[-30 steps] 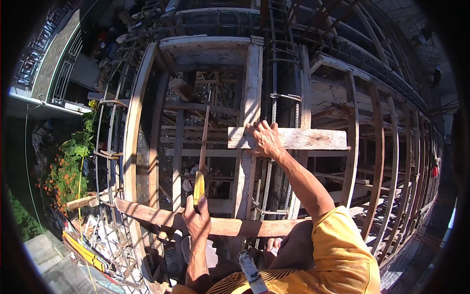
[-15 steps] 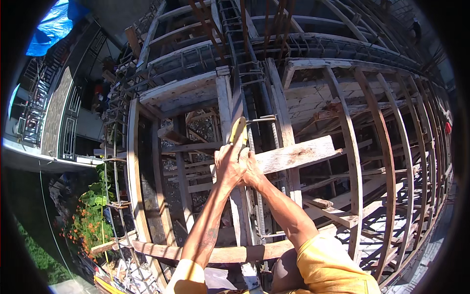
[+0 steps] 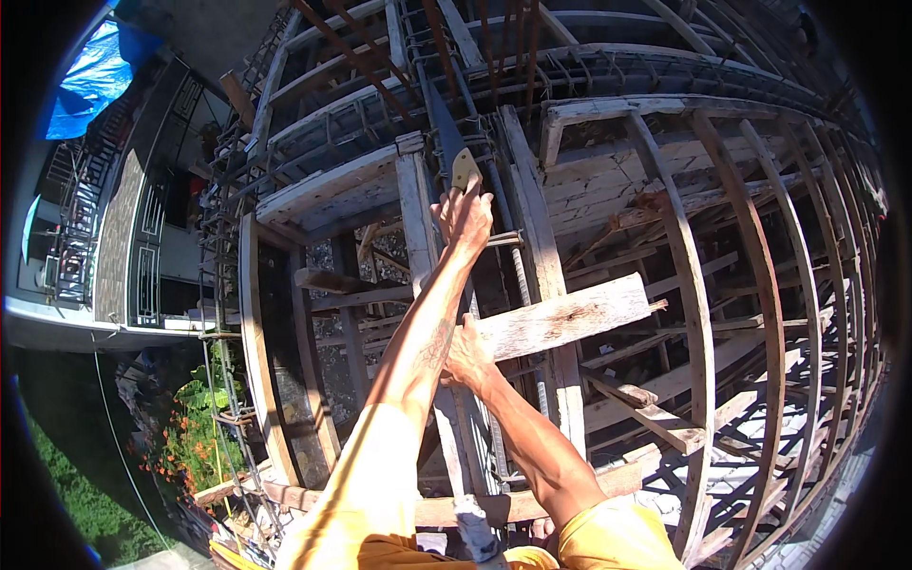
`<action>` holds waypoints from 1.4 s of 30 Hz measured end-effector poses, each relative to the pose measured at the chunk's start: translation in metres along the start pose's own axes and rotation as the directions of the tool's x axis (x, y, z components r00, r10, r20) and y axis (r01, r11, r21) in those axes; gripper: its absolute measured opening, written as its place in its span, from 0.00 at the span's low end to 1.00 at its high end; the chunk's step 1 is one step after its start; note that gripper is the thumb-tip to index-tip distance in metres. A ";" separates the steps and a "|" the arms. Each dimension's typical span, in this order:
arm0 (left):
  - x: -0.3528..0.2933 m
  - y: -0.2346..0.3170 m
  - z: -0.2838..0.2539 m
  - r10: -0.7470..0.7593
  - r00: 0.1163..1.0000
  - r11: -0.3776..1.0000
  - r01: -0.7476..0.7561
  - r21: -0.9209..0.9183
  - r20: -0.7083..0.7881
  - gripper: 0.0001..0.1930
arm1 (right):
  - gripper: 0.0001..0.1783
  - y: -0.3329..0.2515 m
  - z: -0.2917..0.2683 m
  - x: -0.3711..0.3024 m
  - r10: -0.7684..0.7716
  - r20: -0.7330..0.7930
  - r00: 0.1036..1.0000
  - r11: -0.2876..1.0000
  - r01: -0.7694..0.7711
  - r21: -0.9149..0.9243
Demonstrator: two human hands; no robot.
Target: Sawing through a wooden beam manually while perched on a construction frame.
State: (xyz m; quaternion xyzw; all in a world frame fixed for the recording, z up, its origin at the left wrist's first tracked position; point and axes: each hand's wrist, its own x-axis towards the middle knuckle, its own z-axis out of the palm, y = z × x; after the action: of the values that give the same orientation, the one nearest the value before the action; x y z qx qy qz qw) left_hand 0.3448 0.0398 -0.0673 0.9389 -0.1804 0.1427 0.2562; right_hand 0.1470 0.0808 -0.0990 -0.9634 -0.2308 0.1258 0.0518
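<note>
My left hand [image 3: 464, 220] is stretched forward, its fingers wrapped round the grip of a handsaw [image 3: 465, 169]. The saw's yellowish handle shows beyond my knuckles. Its dark blade [image 3: 444, 128] points away from me and a little left, over the rebar. Nearer to me, my right hand [image 3: 468, 351] is closed on the left part of a short weathered plank [image 3: 570, 315], thumb up. That plank lies slantwise across the rebar cage and the upright formwork boards, and my left forearm hides its left end.
A rebar cage [image 3: 518, 275] runs away from me between formwork boards [image 3: 540, 228]. Timber joists [image 3: 679, 275] with gaps between them stretch to the right. A wooden beam [image 3: 432, 511] crosses close to me. Vertical rebar [image 3: 223, 418], orange-flowered plants [image 3: 195, 442] and a blue tarp [image 3: 95, 76] are leftward.
My left hand has moved forward with the saw, away from my right hand and the plank. The right hand stays on the plank, and the view has shifted slightly.
</note>
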 end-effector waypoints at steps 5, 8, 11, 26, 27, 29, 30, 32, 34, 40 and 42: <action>0.038 -0.012 0.024 0.019 0.998 0.995 -0.013 0.095 -0.058 0.20 | 0.33 -0.001 0.006 -0.001 0.005 -0.066 0.998 0.998 -0.010 -0.070; 0.064 -0.016 0.029 -0.008 0.998 0.992 0.015 0.121 -0.055 0.21 | 0.33 0.000 -0.013 -0.004 0.001 -0.034 0.999 0.996 -0.004 -0.092; 0.095 -0.015 0.029 -0.074 0.995 0.993 0.067 0.093 0.071 0.30 | 0.33 0.004 -0.009 -0.007 -0.004 -0.123 0.992 1.000 0.000 -0.031; -0.073 0.074 -0.190 0.182 0.930 0.643 0.134 -0.754 0.320 0.24 | 0.40 0.014 0.001 -0.009 -0.022 -0.027 0.999 0.995 0.025 0.093; -0.105 0.093 -0.220 0.160 0.972 0.536 0.060 -0.842 0.171 0.20 | 0.40 0.019 0.027 -0.005 0.078 -0.121 0.990 0.955 -0.039 0.294; -0.169 0.110 -0.276 0.098 0.994 0.350 -0.069 -0.934 -0.037 0.18 | 0.47 0.002 0.036 0.007 0.095 -0.298 0.950 0.995 -0.091 0.026; -0.183 0.121 -0.307 0.144 0.982 0.195 -0.150 -0.969 -0.123 0.21 | 0.53 -0.004 0.003 0.001 0.018 -0.145 0.989 1.000 -0.021 -0.019; -0.208 0.146 -0.345 0.042 0.976 0.131 -0.215 -0.968 -0.212 0.25 | 0.34 -0.013 -0.007 0.003 -0.024 -0.239 0.971 1.000 0.019 -0.022; -0.226 0.147 -0.356 -0.029 0.972 0.124 -0.227 -0.966 -0.233 0.26 | 0.49 -0.005 -0.018 -0.002 0.030 -0.054 0.998 1.000 -0.029 0.009; -0.269 0.152 -0.395 -0.196 0.938 0.129 -0.263 -0.956 -0.285 0.32 | 0.57 0.003 -0.011 -0.005 0.016 -0.144 0.989 0.999 -0.021 -0.033; -0.280 0.153 -0.413 -0.238 0.922 0.158 -0.273 -0.949 -0.305 0.34 | 0.58 -0.003 -0.012 -0.003 0.012 -0.181 0.983 1.000 -0.016 -0.022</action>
State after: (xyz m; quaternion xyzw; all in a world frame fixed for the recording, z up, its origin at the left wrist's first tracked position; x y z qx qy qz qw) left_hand -0.0406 0.2116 0.2397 0.4936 -0.1858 0.1759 0.8312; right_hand 0.1461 0.0811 -0.0867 -0.9731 -0.2198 0.0355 0.0601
